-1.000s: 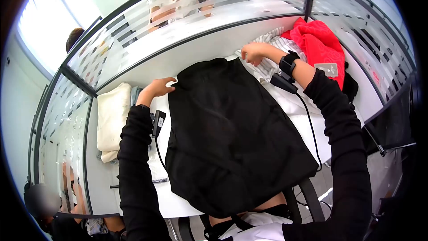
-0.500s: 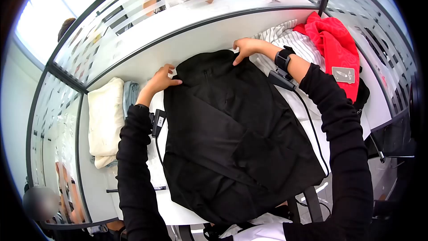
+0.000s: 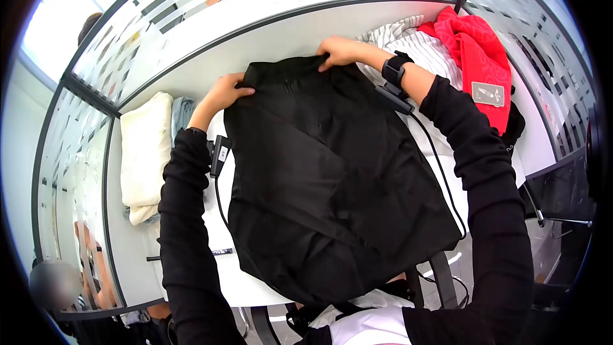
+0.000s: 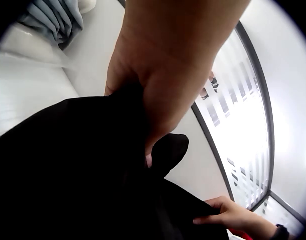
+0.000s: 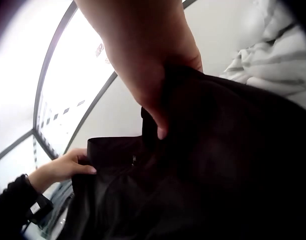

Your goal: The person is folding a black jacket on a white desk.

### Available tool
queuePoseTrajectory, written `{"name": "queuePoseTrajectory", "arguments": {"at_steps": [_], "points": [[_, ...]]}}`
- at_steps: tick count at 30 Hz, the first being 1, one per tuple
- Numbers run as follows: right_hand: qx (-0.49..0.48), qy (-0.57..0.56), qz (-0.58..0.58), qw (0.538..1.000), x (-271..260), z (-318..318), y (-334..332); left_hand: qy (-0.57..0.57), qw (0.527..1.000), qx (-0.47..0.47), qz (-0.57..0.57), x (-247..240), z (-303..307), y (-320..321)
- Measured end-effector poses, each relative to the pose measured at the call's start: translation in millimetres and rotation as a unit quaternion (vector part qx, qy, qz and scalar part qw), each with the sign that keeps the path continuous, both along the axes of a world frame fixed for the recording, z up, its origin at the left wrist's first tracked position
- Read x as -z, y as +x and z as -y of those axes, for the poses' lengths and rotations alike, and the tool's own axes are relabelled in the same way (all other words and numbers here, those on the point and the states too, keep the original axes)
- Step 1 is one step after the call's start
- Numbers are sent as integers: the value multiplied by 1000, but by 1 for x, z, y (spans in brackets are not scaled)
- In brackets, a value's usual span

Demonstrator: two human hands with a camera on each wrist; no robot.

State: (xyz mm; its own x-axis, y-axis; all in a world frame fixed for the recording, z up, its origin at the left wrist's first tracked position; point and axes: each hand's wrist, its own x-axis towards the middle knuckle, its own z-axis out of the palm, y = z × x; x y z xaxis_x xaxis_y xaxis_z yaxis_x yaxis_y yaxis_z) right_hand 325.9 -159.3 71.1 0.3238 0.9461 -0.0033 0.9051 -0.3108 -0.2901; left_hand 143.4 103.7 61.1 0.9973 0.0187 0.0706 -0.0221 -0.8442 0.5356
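Observation:
A black garment (image 3: 319,153) lies spread over the white table, narrow at its banded far end and wider toward the person. My left hand (image 3: 223,92) grips the far left corner, thumb on top and the other fingers hidden behind the cloth. At the far right corner, my right hand (image 3: 338,52) pinches the band between thumb and fingers. The right wrist view shows a small metal fastener (image 5: 134,160) on the band (image 5: 113,150), between the two hands. In the left wrist view, dark cloth (image 4: 93,150) covers most of the left hand's fingers.
Folded cream cloth (image 3: 147,153) and a blue-grey garment (image 3: 181,112) lie at the left. At the back right are a striped white garment (image 3: 415,41) and a red one (image 3: 472,51) with a tag (image 3: 488,94). A low partition (image 3: 268,22) encloses the table. Cables trail from both wrists.
Both hands have come onto the garment's far corners and now hold them; the right hand moved left from beside the striped garment. The banded end has shifted slightly away from the person.

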Motion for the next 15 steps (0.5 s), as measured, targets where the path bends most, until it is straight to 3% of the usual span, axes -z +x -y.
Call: {"name": "queuePoseTrajectory", "arguments": {"at_steps": [1,6,7,10,15], "points": [[19,-3,40,999,-2,-3,3,0,1000,21,19,-3,-6,1],[98,135,166,972,-41,-11,2,47,985,-62,157,-32,-17,3],[153,156,179,959,-46,-13,2,64,978,-73,187,-39,-17,5],[175,152,237,943,-78,-10,-12,132,948,-84,278,-63,-7,2],[72,209,286,932,-108,22,-30,177,922,4,343,-103,19,-30]]}}
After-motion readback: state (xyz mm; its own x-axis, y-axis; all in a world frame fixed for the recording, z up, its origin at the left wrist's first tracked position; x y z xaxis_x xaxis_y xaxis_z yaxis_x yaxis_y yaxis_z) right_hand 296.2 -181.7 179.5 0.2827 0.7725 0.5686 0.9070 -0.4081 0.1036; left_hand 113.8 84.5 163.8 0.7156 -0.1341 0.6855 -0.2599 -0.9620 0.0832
